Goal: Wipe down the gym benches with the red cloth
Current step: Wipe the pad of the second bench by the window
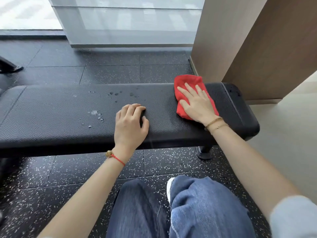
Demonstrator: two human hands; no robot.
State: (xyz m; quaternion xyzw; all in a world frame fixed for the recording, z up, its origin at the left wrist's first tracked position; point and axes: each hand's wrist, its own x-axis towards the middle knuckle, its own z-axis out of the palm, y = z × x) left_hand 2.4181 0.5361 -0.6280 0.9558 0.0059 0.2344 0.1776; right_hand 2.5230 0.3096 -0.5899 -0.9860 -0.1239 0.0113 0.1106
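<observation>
**Inspector:** Begin nearest the camera.

**Assistant:** Blue jeans (188, 208) fill the lower frame, with the tip of a white shoe (169, 186) showing between the legs. Underfoot is black speckled floor (51, 186) laid in tiles.

**Inspector:** The hands?

**Assistant:** The left hand (130, 124) rests on the near half of the black bench (51, 115), fingers curled loosely under and holding nothing; a red cord bracelet (116, 158) sits on that wrist. The right hand (197, 103) lies flat with fingers straight and spread, pressing the red cloth (187, 83) down onto the bench top. Thin gold bracelets (214, 123) circle that wrist.

**Inspector:** Location of the cloth?

**Assistant:** Toward the bench's right end, crumpled under the palm, its far edge reaching the bench's back edge (the right end cap beyond it is uncovered).

**Inspector:** Condition of the surface?

**Assistant:** Droplets (96, 114) lie left of the left hand, and darker wet spots (116, 94) sit farther back near the middle. One bench leg (205, 152) stands on the floor below the right end.

**Inspector:** Beyond the bench?

**Assistant:** More dark tile, then a frosted glass panel (128, 23), with a wood-toned column (248, 48) at the right, just behind the bench end.
</observation>
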